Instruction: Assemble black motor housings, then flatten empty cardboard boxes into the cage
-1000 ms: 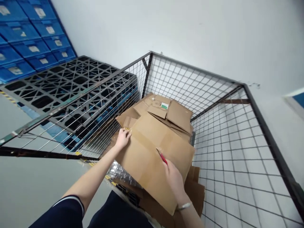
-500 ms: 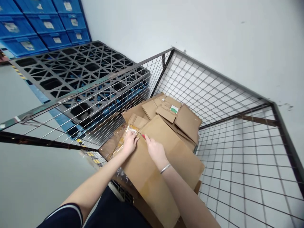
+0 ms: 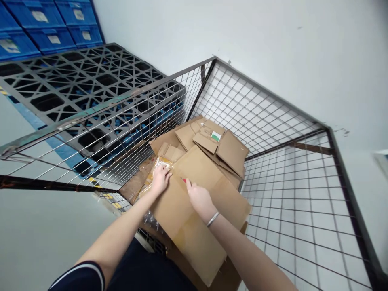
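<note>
A large flattened cardboard box (image 3: 184,206) lies on top of a pile of cardboard. At its upper left edge my left hand (image 3: 160,180) has its fingers curled closed on the edge, beside clear plastic and yellow tape (image 3: 161,162). My right hand (image 3: 200,198), with a silver bangle on the wrist, is closed around a red utility knife (image 3: 184,180). Most of the knife is hidden in my fist; its thin tip points up and left, over the cardboard near my left hand.
A wire mesh cage (image 3: 257,101) surrounds the pile. Inside are more folded boxes (image 3: 232,153), one with a green and white label (image 3: 216,136). Beyond the left mesh stands a stack of black plastic pallets (image 3: 91,85), with blue crates (image 3: 51,38) behind. A white wall (image 3: 242,32) backs the cage.
My right hand has drawn the knife back from the box's upper left edge, so its tip is farther from my left hand. The left hand stays at the edge. The camera view has shifted slightly.
</note>
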Tool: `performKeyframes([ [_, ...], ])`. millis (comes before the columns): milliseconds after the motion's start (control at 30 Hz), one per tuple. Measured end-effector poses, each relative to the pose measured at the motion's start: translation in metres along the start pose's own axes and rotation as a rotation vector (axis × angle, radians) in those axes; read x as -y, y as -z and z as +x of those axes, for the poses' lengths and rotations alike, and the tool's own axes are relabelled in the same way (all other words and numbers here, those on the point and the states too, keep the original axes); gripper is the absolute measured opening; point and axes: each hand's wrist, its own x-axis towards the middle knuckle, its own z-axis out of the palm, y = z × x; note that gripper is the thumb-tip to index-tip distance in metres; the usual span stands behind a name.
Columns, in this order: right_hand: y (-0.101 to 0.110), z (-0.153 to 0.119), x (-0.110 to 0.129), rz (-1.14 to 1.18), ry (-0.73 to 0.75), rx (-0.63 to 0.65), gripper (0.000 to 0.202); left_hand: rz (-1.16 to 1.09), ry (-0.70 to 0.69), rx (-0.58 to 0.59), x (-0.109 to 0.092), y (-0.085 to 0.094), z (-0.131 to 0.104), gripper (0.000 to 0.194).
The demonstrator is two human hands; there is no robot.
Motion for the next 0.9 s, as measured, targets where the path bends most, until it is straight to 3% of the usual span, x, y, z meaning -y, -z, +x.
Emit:
performKeyframes([
  [133, -0.023, -0.046, -0.022, -0.049, -0.028, 0.118, 0.046, 0.049, 0.045, 0.030, 0.012, 0.005, 0.013, 0.020],
  [333, -0.069, -0.152, -0.073, -0.102, -0.042, 0.290, 0.058, 0.046, 0.054, 0.100, 0.020, 0.005, 0.031, 0.033],
  [433, -0.083, -0.193, -0.087, -0.079, -0.067, 0.347, 0.056, 0.053, 0.052, 0.125, 0.021, 0.005, 0.036, 0.044],
  [567, -0.091, -0.223, -0.093, 0.030, -0.146, 0.365, 0.056, 0.106, 0.065, 0.168, 0.026, 0.009, 0.040, 0.049],
  [733, -0.100, -0.249, -0.113, 0.313, -0.479, 0.429, 0.028, 0.233, 0.082, 0.183, 0.024, 0.018, 0.042, 0.043],
  [833, -0.114, -0.256, -0.119, 0.406, -0.625, 0.315, 0.033, 0.361, 0.126, 0.204, 0.018, 0.021, 0.043, 0.035],
  [900, -0.129, -0.249, -0.113, 0.638, -0.761, 0.090, 0.038, 0.453, 0.167, 0.234, 0.010, 0.021, 0.043, 0.035],
])
